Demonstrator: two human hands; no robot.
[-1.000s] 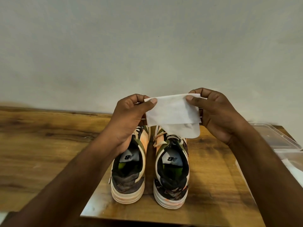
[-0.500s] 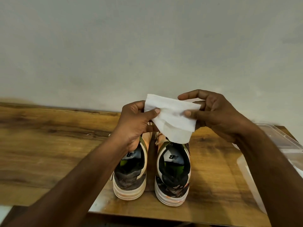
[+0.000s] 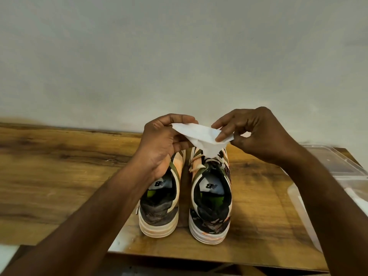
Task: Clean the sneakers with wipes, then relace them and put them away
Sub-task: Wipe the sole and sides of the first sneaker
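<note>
Head view: left hand point(image 3: 161, 144) and right hand point(image 3: 256, 136) fingers pinch wipe point(image 3: 201, 138) above sneakers point(image 3: 209, 196).

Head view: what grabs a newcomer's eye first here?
The white wipe, held up in the middle of the frame between the left hand and the right hand, both pinching it. Right below it stand two patterned sneakers, side by side on the wooden table, heels toward the camera. A clear plastic box sits at the table's right edge.
</note>
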